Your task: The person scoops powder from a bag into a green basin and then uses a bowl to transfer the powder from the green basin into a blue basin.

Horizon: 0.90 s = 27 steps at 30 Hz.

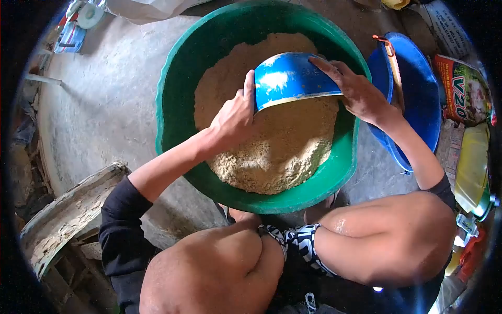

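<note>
A large green tub point(172, 110) stands on the floor in front of my knees, with pale tan powder point(266, 167) spread over its bottom. Above the powder is a blue round container point(298, 78), tipped on its side. My left hand point(238, 112) grips its left end, thumb and fingers against the wall. At its right end my right hand point(361, 91) is wrapped round the edge, with fingers on the outer face. The inside of the container is hidden from view.
Blue basins point(423, 99) with an orange-brown strip stand right of the tub. Farther right lie a red V20 bag point(463, 89) and a yellow-green container point(470, 170). A worn curved piece point(73, 209) is at the lower left. A tape roll point(90, 17) lies top left.
</note>
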### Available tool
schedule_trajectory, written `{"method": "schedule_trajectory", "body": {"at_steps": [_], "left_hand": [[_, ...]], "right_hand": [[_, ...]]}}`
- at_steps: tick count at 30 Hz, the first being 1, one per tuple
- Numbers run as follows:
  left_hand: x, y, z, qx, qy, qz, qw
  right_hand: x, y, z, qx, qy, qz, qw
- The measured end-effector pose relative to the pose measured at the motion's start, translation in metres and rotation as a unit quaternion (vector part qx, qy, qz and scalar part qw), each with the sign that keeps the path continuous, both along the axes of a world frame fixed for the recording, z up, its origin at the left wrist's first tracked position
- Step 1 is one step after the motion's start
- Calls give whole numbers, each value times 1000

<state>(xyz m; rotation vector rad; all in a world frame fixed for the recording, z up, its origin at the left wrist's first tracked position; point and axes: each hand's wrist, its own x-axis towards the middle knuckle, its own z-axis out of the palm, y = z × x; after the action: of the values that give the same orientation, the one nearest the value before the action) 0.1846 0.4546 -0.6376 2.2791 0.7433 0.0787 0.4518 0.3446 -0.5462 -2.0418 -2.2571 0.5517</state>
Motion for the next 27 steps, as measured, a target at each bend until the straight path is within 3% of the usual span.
{"method": "schedule_trajectory", "body": {"at_steps": [2,9,12,15,18,21,22,23,24,27], "left_hand": [[-1,0,2,-13,12,-7,1000],[-7,2,22,-25,12,-56,998],[-7,8,39,-72,53,-74,993],[-6,15,35,-78,56,-82,992],[-3,24,39,-93,73,-116,986],[6,38,40,-151,118,-118,974],[9,43,41,-161,131,-113,972],[13,47,46,-143,130,-106,975],[15,52,41,-68,113,-133,982],[30,74,37,105,106,-150,977]], "right_hand": [[0,-4,-1,45,91,22,995],[5,-15,-21,-22,109,-15,994],[4,-19,-22,18,144,6,989],[2,-19,-18,-36,150,4,988],[1,-20,-21,-60,222,-27,973],[-1,-18,-17,18,203,24,979],[-1,-16,-6,-136,232,-76,960],[-2,-13,2,-288,254,-173,907],[2,-19,-8,-215,332,-161,904],[10,-17,-19,-186,353,-200,895]]}}
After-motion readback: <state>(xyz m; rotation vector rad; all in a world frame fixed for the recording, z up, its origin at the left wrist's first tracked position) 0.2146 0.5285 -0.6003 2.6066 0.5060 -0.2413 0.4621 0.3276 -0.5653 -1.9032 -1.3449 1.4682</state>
